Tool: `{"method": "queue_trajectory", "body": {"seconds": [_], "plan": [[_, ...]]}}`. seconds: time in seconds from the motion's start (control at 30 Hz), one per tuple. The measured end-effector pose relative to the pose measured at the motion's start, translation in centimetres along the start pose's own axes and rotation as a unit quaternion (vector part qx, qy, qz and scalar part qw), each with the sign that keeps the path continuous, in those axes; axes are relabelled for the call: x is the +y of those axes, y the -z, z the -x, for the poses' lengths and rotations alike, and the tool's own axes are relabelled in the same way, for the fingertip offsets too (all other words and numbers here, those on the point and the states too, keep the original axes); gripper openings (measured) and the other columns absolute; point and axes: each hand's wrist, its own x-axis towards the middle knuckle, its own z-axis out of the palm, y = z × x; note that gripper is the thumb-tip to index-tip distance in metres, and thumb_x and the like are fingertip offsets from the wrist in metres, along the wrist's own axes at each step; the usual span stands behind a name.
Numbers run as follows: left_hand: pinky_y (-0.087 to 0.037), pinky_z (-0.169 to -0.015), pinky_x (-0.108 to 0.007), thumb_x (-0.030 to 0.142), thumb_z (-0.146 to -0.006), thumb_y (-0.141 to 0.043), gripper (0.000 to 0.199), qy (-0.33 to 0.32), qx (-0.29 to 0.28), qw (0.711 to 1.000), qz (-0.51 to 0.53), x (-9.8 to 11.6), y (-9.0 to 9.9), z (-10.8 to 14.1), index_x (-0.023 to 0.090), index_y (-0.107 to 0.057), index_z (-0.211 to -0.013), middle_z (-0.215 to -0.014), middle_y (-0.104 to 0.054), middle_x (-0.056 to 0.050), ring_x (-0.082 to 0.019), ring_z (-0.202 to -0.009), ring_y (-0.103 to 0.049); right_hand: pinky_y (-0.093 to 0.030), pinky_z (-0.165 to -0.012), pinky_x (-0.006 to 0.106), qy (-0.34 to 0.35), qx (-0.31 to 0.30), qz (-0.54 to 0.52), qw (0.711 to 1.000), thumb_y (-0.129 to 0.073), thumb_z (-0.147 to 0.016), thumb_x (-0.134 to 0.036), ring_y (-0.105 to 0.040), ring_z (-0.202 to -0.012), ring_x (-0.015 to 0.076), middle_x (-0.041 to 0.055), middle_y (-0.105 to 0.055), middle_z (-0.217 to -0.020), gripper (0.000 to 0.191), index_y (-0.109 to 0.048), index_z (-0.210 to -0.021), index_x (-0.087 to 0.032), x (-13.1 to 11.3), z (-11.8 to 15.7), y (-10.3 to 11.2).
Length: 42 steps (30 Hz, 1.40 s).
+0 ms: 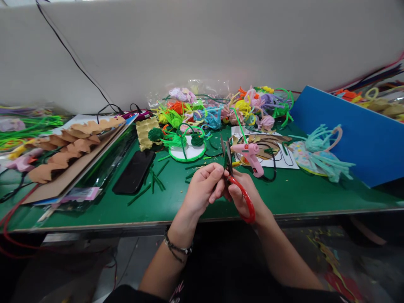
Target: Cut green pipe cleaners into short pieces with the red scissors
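Note:
My right hand (248, 189) grips a pair of scissors with red handles (248, 204), its blades pointing up and a little apart. Close against those blades, my left hand (203, 185) pinches a short dark green pipe cleaner (225, 161). Both hands are together above the front part of the green table. Cut dark green pipe cleaner pieces (154, 181) lie to the left of my left hand. Beyond my hands sits a round white disc with a green rim (187, 159), bearing green pipe cleaner shapes. A pink glue gun (251, 153) rests just past the scissors.
A black phone (134, 172) lies left on the green table (299, 195). Cardboard strips (65, 160) and plastic sleeves fill the left side. Colourful pipe cleaner bundles (211, 118) line the back. A blue board (334, 139) leans at right behind a decorated disc (307, 160).

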Motion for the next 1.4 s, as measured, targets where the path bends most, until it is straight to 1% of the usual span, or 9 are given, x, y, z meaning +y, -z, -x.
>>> {"method": "queue_trajectory", "body": {"seconds": [0.2,0.47,0.6,0.7,0.8,1.03,1.13,1.27,1.4], "plan": [[-0.032,-0.032,-0.011,0.035,-0.073,-0.06,0.025,-0.004,-0.005,1.0,0.008,0.0,0.3,-0.5,0.013,-0.052,-0.064,-0.03,-0.043,0.009,0.0,-0.023,-0.026,-0.035,-0.043,0.021,-0.014,0.019,-0.006,1.0,-0.022,-0.072,-0.072,-0.047,-0.048,0.0109,-0.0001,-0.046,-0.055,0.061,-0.052,-0.065,-0.019,0.6,-0.3,-0.1],[-0.026,-0.031,-0.009,0.034,-0.074,-0.059,0.024,-0.002,-0.006,1.0,0.003,-0.3,0.3,-0.7,0.013,-0.052,-0.065,-0.03,-0.043,0.009,0.001,-0.022,-0.025,-0.036,-0.044,0.024,0.009,0.02,0.002,1.0,-0.017,-0.072,-0.073,-0.046,-0.049,0.0123,0.0034,-0.05,-0.063,0.069,-0.055,-0.077,-0.016,0.7,-0.4,-0.1],[-0.026,-0.031,-0.01,0.035,-0.074,-0.059,0.025,-0.002,-0.009,1.0,0.001,-0.2,0.2,-0.5,0.013,-0.052,-0.065,-0.03,-0.043,0.009,0.001,-0.022,-0.025,-0.035,-0.043,0.023,-0.003,0.025,-0.003,1.0,-0.019,-0.071,-0.074,-0.047,-0.049,0.0125,0.0012,-0.048,-0.058,0.067,-0.055,-0.076,-0.017,0.5,-0.3,-0.1],[-0.026,-0.031,-0.01,0.036,-0.074,-0.058,0.025,-0.005,-0.013,1.0,-0.003,-0.1,0.2,-0.3,0.013,-0.052,-0.065,-0.031,-0.043,0.009,0.0,-0.022,-0.025,-0.035,-0.044,0.023,-0.012,0.032,-0.013,0.999,-0.023,-0.07,-0.074,-0.047,-0.047,0.0115,0.0,-0.047,-0.056,0.064,-0.054,-0.072,-0.018,0.3,-0.1,-0.2],[-0.024,-0.03,-0.01,0.036,-0.074,-0.059,0.025,-0.006,-0.013,1.0,-0.002,-0.2,0.2,-0.1,0.013,-0.051,-0.065,-0.03,-0.043,0.009,0.0,-0.022,-0.025,-0.035,-0.044,0.022,-0.015,0.041,-0.017,0.999,-0.027,-0.069,-0.074,-0.046,-0.047,0.011,-0.0004,-0.048,-0.055,0.061,-0.052,-0.069,-0.019,0.3,0.0,-0.3],[-0.024,-0.03,-0.009,0.034,-0.075,-0.058,0.024,-0.008,-0.014,1.0,-0.004,-0.2,-0.1,0.4,0.013,-0.052,-0.065,-0.03,-0.043,0.009,0.001,-0.022,-0.025,-0.034,-0.043,0.024,0.003,0.028,-0.002,1.0,-0.02,-0.07,-0.075,-0.047,-0.051,0.0133,0.0025,-0.049,-0.06,0.069,-0.054,-0.079,-0.016,-0.1,0.3,-0.3],[-0.022,-0.029,-0.009,0.035,-0.075,-0.058,0.025,-0.006,-0.013,1.0,-0.013,-0.3,-0.1,0.5,0.013,-0.051,-0.065,-0.031,-0.043,0.009,0.001,-0.022,-0.025,-0.033,-0.043,0.023,-0.008,0.032,-0.021,0.999,-0.025,-0.069,-0.075,-0.044,-0.049,0.0115,0.0006,-0.048,-0.058,0.065,-0.052,-0.076,-0.017,-0.2,0.5,-0.3],[-0.022,-0.029,-0.009,0.035,-0.075,-0.058,0.025,-0.008,-0.018,1.0,-0.008,-0.4,0.0,0.6,0.013,-0.051,-0.066,-0.031,-0.042,0.009,0.001,-0.022,-0.025,-0.031,-0.042,0.022,-0.026,0.04,-0.044,0.998,-0.031,-0.068,-0.074,-0.038,-0.044,0.0089,-0.0042,-0.04,-0.05,0.058,-0.048,-0.071,-0.018,-0.4,0.7,-0.3],[-0.024,-0.029,-0.01,0.035,-0.074,-0.058,0.024,-0.013,-0.023,1.0,0.002,-0.4,-0.2,0.8,0.014,-0.051,-0.065,-0.031,-0.041,0.01,0.0,-0.022,-0.025,-0.032,-0.042,0.022,-0.027,0.044,-0.037,0.998,-0.031,-0.069,-0.073,-0.04,-0.044,0.0099,-0.0039,-0.041,-0.048,0.059,-0.05,-0.074,-0.017,-0.4,0.7,-0.4]]}}
